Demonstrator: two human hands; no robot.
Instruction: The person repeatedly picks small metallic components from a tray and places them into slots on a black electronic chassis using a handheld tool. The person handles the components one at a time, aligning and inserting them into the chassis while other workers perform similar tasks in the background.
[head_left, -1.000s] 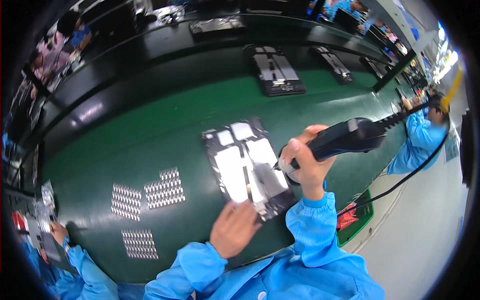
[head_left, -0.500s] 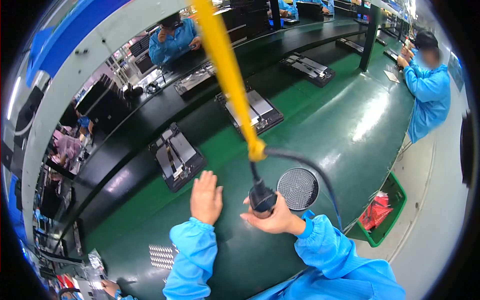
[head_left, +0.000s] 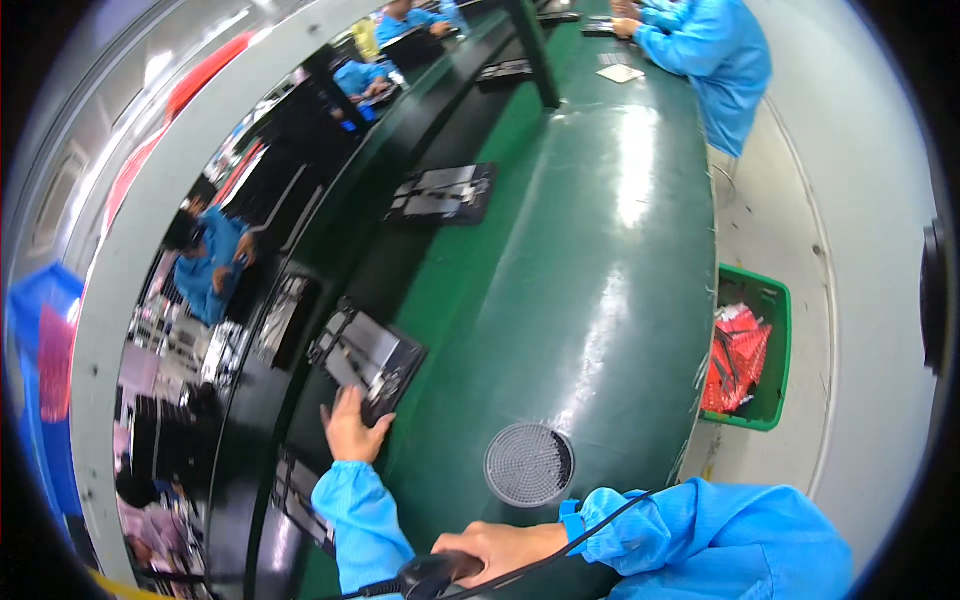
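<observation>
My left hand [head_left: 355, 428] reaches to the near edge of an opened tablet-like device [head_left: 370, 350] with a black frame and silvery inner plates. Its fingers are spread, the tips at the device's edge; whether they press on it I cannot tell. At the bottom of the view, my right hand [head_left: 490, 545] is closed round a black corded electric screwdriver [head_left: 435, 575], whose tip is out of sight. A round grey tray [head_left: 528, 465] with a grid of small holes lies on the green bench just beyond my right hand, dark little pieces gathered at its right side.
Another opened device [head_left: 445, 193] lies farther along the green bench [head_left: 600, 250], and one more [head_left: 300, 495] lies left of my left sleeve. A green bin [head_left: 780, 350] with red packaging stands right of the bench. A co-worker in blue [head_left: 715, 50] works at the far end.
The view has turned rightward along the bench. My left hand has gone from the bare bench to the device's edge. The screwdriver and my right hand now appear lower in the view.
</observation>
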